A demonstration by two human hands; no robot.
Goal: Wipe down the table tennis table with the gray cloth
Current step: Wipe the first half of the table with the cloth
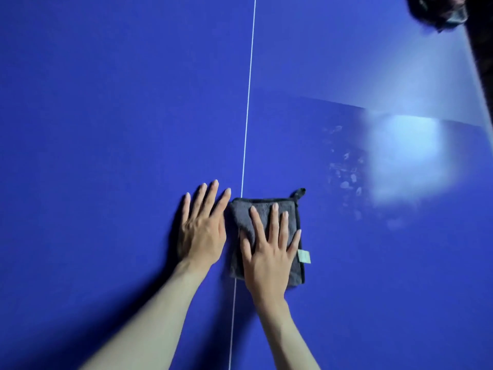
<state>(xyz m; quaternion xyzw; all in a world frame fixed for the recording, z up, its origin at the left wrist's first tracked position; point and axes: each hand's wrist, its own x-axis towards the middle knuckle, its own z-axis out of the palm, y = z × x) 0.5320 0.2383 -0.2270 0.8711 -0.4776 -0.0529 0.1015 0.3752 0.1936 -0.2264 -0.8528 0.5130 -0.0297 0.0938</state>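
Observation:
The blue table tennis table [106, 102] fills the view, with a thin white centre line [246, 116] running up it. A folded gray cloth [240, 212] with a hanging loop and a pale tag lies flat on the line. My right hand [269, 252] presses on the cloth with straight, spread fingers. My left hand [204, 228] rests flat on the bare table just left of the cloth, its fingers straight, the index fingertip close to the cloth's top left corner.
Pale smudges and fingerprints [344, 172] mark the surface to the right of the cloth, beside a bright light reflection [410, 158]. The table's right edge [480, 84] runs diagonally at the top right, with a dark blurred object [437, 10] beyond it.

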